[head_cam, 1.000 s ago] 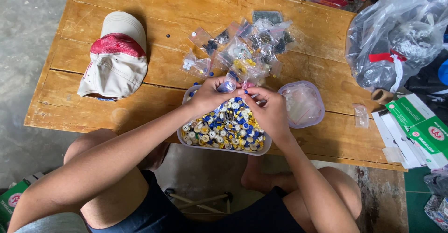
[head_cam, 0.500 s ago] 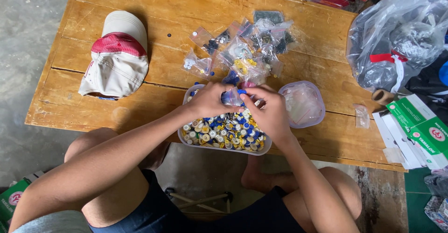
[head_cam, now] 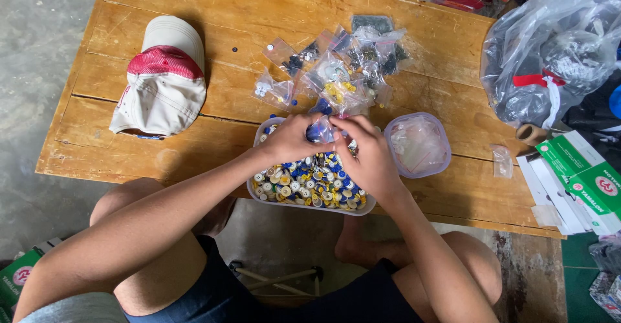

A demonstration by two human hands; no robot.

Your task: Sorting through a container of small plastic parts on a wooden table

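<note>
Over the near edge of a worn wooden plank table (head_cam: 194,0), a small clear plastic bag holding blue buttons (head_cam: 321,131) is gripped between both hands. The left hand (head_cam: 291,139) is closed on the bag's left side, and the right hand (head_cam: 369,155) is pinched on its right side with the fingers curled inward. The bag is held just above a clear rectangular plastic tub (head_cam: 310,184), which is filled with loose blue, white and yellow buttons and is set at the table's front edge, partly overhanging it. Just beside the tub on its right, a clear rounded plastic lid or shallow container (head_cam: 418,144) is seen, with something pale and transparent lying in it. Behind the hands, a loose heap of small clear zip bags containing sorted buttons (head_cam: 336,71) is spread across the middle of the table. Well to the left, a white and red cloth cap (head_cam: 162,77) is lying on the planks. At the table's far right corner, a large clear plastic sack of dark items (head_cam: 550,51) is resting, and green and white cardboard boxes (head_cam: 582,181) are stacked near the right edge. A single empty small bag (head_cam: 502,161) is lying between the lid and the boxes.
</note>
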